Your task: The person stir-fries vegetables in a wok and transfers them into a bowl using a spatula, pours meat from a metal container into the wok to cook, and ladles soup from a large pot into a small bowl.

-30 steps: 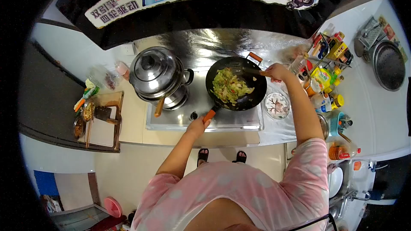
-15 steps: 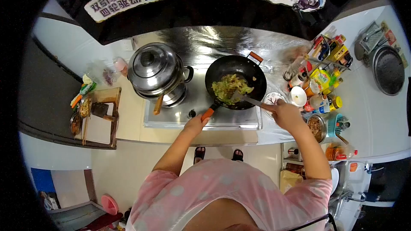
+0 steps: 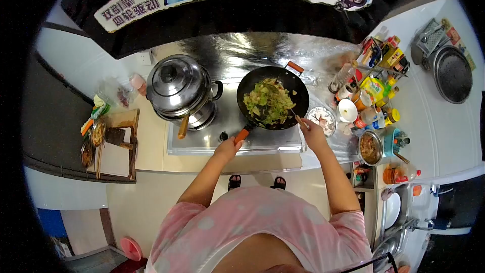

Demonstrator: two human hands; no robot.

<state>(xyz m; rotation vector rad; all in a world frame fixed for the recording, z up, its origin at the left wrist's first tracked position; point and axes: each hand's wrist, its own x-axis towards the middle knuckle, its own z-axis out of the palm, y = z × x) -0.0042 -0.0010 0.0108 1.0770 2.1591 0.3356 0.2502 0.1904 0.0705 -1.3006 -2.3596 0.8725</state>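
A black wok (image 3: 299,96) sits on the right side of the steel stove, with chopped green vegetables (image 3: 268,100) inside. My left hand (image 3: 227,149) is closed round the wok's orange front handle (image 3: 241,136). At the wok's lower right edge, my right hand (image 3: 313,133) grips the wooden handle of a spatula (image 3: 301,121), whose blade is hard to make out among the vegetables. A patterned glass plate (image 3: 328,122) lies just right of the wok, close to my right hand.
A lidded steamer pot (image 3: 174,83) stands on the left of the stove (image 3: 202,145). Further left is a wooden tray (image 3: 132,121) with a cleaver and chopsticks. Bottles, a white bowl (image 3: 347,110) and a steel bowl of food (image 3: 370,147) fill the right counter.
My right hand has swept from the wok's upper right down to its lower right with the spatula. The vegetables have been shifted and spread about. My left hand keeps its hold.
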